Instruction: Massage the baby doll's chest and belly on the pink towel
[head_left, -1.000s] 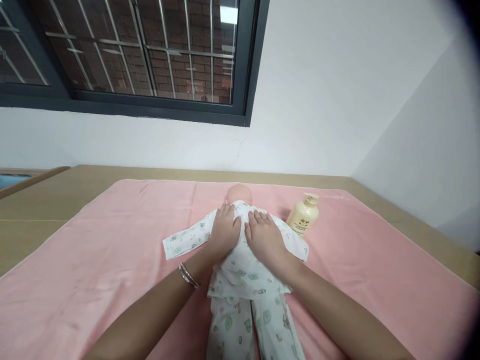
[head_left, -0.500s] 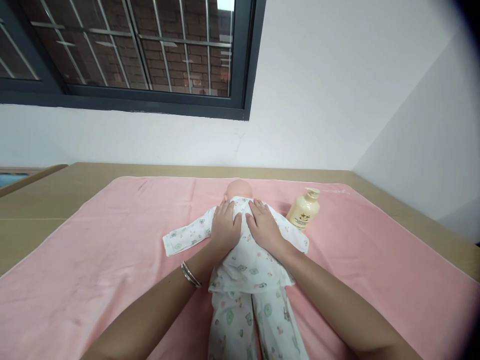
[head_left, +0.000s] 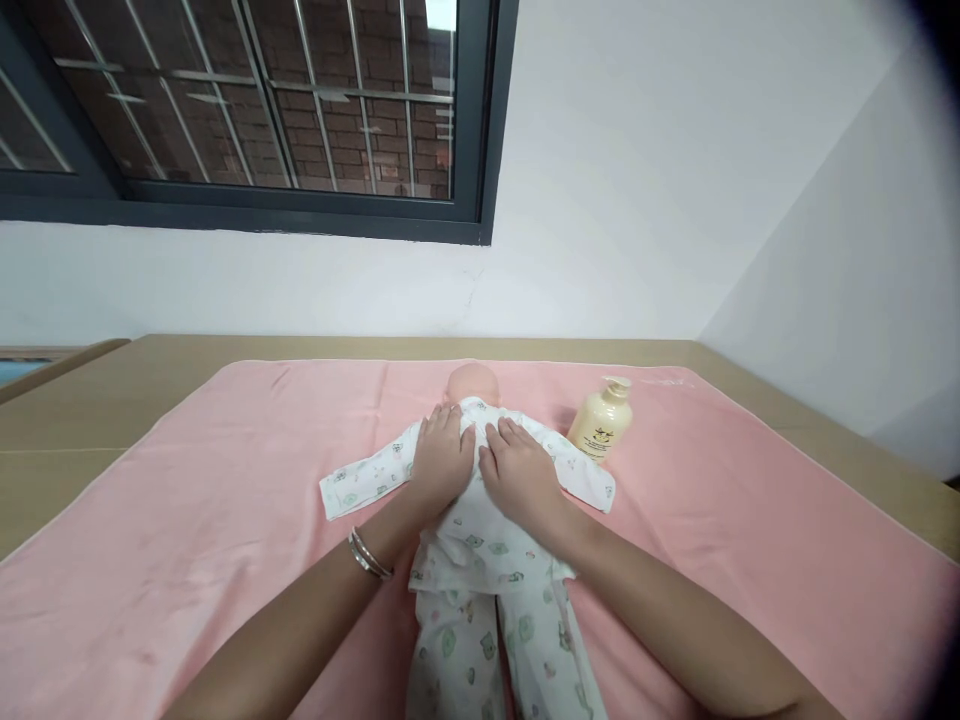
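Head view: the left hand (head_left: 441, 458) and right hand (head_left: 517, 472) lie flat, fingers spread, side by side on the upper back of a baby doll in white printed pyjamas (head_left: 480, 545), face down mid-way across the pink towel (head_left: 187, 520) covering the table (head_left: 67, 430). A cream pump bottle (head_left: 600, 425) lies near the towel's far right corner.

Under the grip, the doll's printed suit (head_left: 480, 540) is soft matt cloth; the pink sheet (head_left: 187, 540) beneath looks fleecy; right, a glossy plastic bottle (head_left: 598, 433); matt wooden table (head_left: 67, 420).
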